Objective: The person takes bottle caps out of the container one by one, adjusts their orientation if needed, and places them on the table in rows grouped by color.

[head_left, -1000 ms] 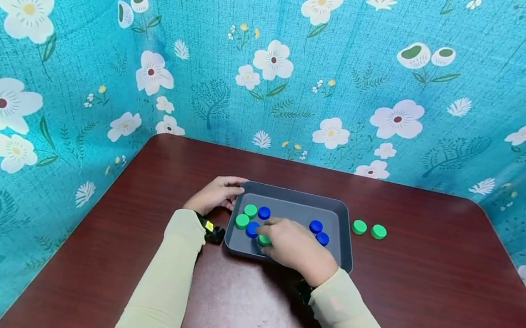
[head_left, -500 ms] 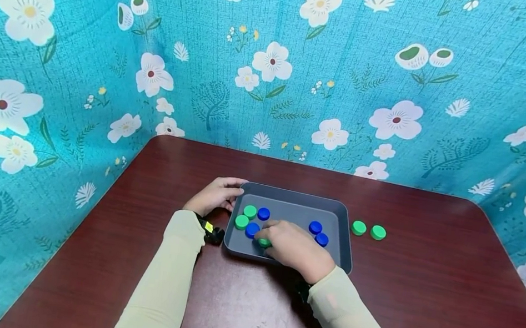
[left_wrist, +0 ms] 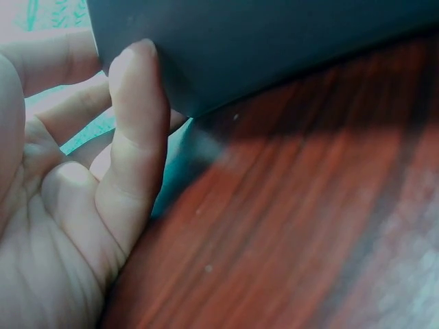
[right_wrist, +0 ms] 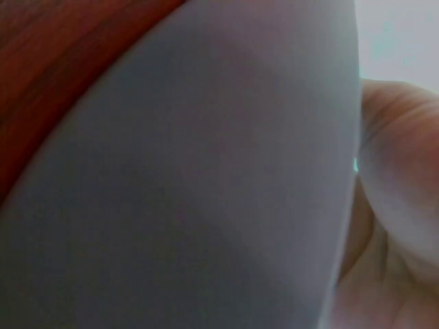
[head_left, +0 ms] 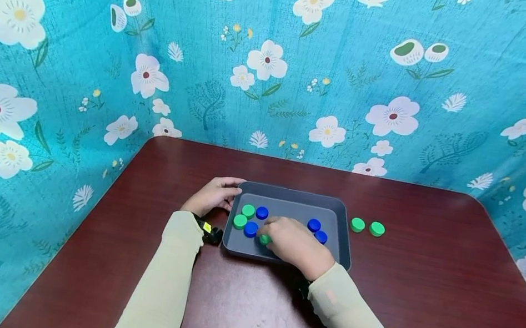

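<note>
A grey rectangular tray (head_left: 280,258) lies on the table with green and blue round caps in it. At its left side my left hand (head_left: 210,196) grips the far corner. The left wrist view shows the thumb (left_wrist: 137,116) against the outer wall, with other fingers around the corner. My right hand (head_left: 299,245) reaches over the near wall, its fingertips at a green cap (head_left: 264,239) that they partly hide. Left of that cap are two blue caps (head_left: 251,229) and two green caps (head_left: 240,221). Two more blue caps (head_left: 314,225) lie toward the tray's right side.
Two green caps (head_left: 377,229) lie on the dark red wooden table (head_left: 429,277) right of the tray. A blue flowered curtain (head_left: 302,102) hangs behind the table and along its sides. In the right wrist view the tray wall (right_wrist: 206,171) blocks most of the picture.
The right fingers have shifted slightly around the green cap, which has moved a little to the right, away from the blue cap. The left hand stays on the tray. The head view has shifted slightly.
</note>
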A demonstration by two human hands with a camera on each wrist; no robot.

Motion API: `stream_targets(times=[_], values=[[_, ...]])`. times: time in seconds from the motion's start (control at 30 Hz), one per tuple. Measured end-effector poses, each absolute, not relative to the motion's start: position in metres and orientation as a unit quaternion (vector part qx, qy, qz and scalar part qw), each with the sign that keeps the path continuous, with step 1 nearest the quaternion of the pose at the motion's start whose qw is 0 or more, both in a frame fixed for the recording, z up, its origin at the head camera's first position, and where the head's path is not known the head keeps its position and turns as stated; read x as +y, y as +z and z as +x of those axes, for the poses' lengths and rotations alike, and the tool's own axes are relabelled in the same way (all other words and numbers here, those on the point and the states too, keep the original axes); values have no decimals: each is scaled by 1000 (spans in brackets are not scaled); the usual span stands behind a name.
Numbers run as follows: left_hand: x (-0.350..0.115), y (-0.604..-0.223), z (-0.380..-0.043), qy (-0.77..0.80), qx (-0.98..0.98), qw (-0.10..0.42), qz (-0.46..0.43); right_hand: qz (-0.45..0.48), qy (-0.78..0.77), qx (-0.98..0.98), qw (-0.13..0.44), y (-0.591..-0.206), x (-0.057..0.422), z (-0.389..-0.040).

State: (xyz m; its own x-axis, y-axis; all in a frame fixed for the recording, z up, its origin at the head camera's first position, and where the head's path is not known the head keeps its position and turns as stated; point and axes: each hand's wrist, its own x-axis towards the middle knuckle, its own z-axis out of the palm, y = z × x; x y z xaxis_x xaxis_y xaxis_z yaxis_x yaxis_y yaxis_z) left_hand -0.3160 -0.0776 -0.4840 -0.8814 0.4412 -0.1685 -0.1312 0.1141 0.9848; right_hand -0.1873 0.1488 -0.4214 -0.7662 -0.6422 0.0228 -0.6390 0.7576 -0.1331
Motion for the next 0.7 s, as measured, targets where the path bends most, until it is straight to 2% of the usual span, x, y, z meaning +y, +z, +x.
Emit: stream_targets(times=[0.7], values=[[-78,-482,-313,660,709,219,113,-330,-69,941,1,-424,149,-186]])
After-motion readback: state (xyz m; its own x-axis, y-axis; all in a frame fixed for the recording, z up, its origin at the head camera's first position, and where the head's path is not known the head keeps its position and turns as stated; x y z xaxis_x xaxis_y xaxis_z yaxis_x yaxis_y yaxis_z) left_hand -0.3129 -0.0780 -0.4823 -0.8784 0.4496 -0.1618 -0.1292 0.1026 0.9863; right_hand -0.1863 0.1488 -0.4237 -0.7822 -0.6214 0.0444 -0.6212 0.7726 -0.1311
